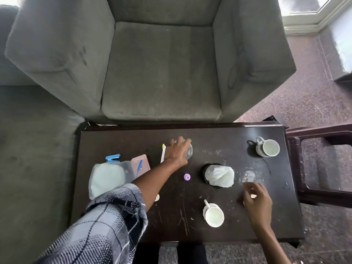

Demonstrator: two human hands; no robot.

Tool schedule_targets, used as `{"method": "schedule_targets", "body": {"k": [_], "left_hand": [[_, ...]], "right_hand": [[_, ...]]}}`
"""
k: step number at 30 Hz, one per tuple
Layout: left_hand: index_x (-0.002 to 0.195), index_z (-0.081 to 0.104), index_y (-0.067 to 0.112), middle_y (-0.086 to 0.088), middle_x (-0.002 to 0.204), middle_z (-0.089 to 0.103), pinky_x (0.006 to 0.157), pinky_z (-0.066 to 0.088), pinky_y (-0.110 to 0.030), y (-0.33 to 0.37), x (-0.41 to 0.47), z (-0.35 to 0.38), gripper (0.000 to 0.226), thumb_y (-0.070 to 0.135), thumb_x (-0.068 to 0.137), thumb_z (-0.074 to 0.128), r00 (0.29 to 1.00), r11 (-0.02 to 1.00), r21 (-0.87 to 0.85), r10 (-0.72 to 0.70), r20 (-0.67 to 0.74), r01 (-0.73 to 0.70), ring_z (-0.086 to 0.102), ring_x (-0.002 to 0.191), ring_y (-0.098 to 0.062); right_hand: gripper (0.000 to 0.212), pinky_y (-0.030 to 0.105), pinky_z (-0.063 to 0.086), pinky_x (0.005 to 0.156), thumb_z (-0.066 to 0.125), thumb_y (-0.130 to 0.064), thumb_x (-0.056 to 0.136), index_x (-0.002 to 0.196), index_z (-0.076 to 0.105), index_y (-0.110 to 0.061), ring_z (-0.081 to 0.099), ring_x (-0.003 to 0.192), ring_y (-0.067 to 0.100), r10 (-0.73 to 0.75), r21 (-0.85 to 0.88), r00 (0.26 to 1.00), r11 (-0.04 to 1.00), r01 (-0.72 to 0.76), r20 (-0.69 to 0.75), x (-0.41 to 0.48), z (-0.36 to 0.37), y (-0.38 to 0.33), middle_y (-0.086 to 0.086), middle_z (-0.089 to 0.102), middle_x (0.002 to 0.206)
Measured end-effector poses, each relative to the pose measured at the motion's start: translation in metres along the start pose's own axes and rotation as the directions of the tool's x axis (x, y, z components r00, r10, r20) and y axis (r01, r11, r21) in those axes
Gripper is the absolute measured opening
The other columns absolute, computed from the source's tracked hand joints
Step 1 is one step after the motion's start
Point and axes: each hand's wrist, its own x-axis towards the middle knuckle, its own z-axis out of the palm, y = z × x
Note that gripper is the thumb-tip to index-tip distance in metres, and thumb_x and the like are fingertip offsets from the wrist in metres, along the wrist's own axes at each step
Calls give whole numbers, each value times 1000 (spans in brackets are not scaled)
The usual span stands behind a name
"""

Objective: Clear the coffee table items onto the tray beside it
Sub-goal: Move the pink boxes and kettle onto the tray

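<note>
Seen from the head camera, the dark wooden desk (219,138) stands in front of a grey armchair (162,73). The left hand (176,152) reaches out of a checked sleeve (106,221) to the far middle of the desk and lies over a clear far glass (189,152), its fingers (185,141) spread and curled down round the rim, so that only the glass's right edge shows. Just left of that hand lies a white pen with a yellow cap (163,154). The right hand (257,200) is over the right part of the desk, its fingers (247,185) loosely curled with the tips at the near rim of a second clear near glass (249,175); whether they pinch the rim or only touch it cannot be told. Between the hands stands a black pot (204,169) stuffed with a white bag (221,176), and near it to the left lies a small purple cap (187,177). A white mug (267,148) stands at the far right corner, and a white cup (214,216) stands near the front edge, just left of the right hand. At the left end lie a blue stapler (113,158), a pink case (142,164) and a clear plastic pouch (108,178) with something white inside, partly under the left forearm.
</note>
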Motion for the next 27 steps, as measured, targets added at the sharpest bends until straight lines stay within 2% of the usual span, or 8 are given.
{"method": "schedule_targets", "body": {"k": [2, 5, 8, 10, 15, 20, 24, 27], "left_hand": [[133, 36, 28, -2, 136, 37, 86, 47, -41, -10, -1, 0, 72, 14, 72, 71, 1000, 1000, -1, -15, 0, 15, 42, 120, -33], [135, 34, 28, -2, 137, 36, 87, 47, -43, -26, -3, -1, 74, 18, 72, 71, 999, 999, -26, -47, 5, 47, 42, 120, -33], [137, 33, 29, -1, 139, 35, 88, 47, -43, -41, -5, -4, 77, 21, 72, 72, 997, 996, -37, -75, 10, 75, 41, 121, -33], [138, 33, 30, -1, 139, 34, 87, 47, -43, -51, -6, -7, 77, 22, 72, 72, 996, 995, -38, -93, 9, 93, 41, 120, -33], [137, 33, 31, 1, 140, 33, 86, 47, -43, -77, -10, -11, 78, 20, 70, 73, 993, 992, -45, -116, 14, 117, 40, 121, -32], [137, 34, 33, 4, 142, 31, 87, 48, -46, -88, -11, -8, 82, 24, 67, 77, 997, 995, -51, -80, 3, 80, 41, 120, -31], [138, 33, 34, 5, 144, 28, 86, 49, -44, -86, -8, -6, 82, 25, 69, 76, 998, 998, -36, -52, -26, 51, 41, 120, -30], [140, 31, 34, 6, 147, 24, 87, 48, -44, -84, -4, -8, 83, 24, 71, 75, 999, 999, -26, -31, -33, 30, 39, 123, -29]], "right_hand": [[19, 27, 40, 70, 55, 12, 78, 89, 67, 2, 57, 73, 27, 28, 0, 1000, 1000, -28, -13, 3, 4, 0, 8, 58, 90], [25, 23, 39, 70, 55, 10, 78, 99, 65, 1, 55, 76, 26, 114, 8, 993, 993, -114, 11, 12, 13, 3, 12, 57, 101], [36, 34, 49, 81, 58, 7, 77, 113, 58, 0, 58, 92, 30, 233, 37, 965, 970, -240, 123, 18, 30, 14, 19, 58, 112], [43, 41, 52, 74, 59, 4, 79, 121, 51, -4, 57, 97, 32, 361, 99, 902, 915, -392, 237, 20, 39, 17, 18, 56, 114], [36, 19, 36, 38, 45, 13, 86, 113, 44, -10, 47, 39, 11, 517, 371, 721, 626, -686, 461, 17, 60, 16, 10, 46, 71], [20, 20, 52, 43, 49, 12, 85, 101, 53, 0, 63, 58, 21, 530, 433, 731, 590, -682, 429, 20, 73, 5, 17, 58, 76], [20, 35, 57, 68, 55, 13, 80, 99, 53, 5, 60, 77, 31, 517, 413, 740, 617, -670, 430, 34, 89, -10, 21, 60, 84], [21, 30, 57, 57, 54, 16, 78, 99, 53, 10, 60, 71, 31, 505, 456, 745, 589, -667, 437, 42, 101, -32, 24, 59, 82]]}}
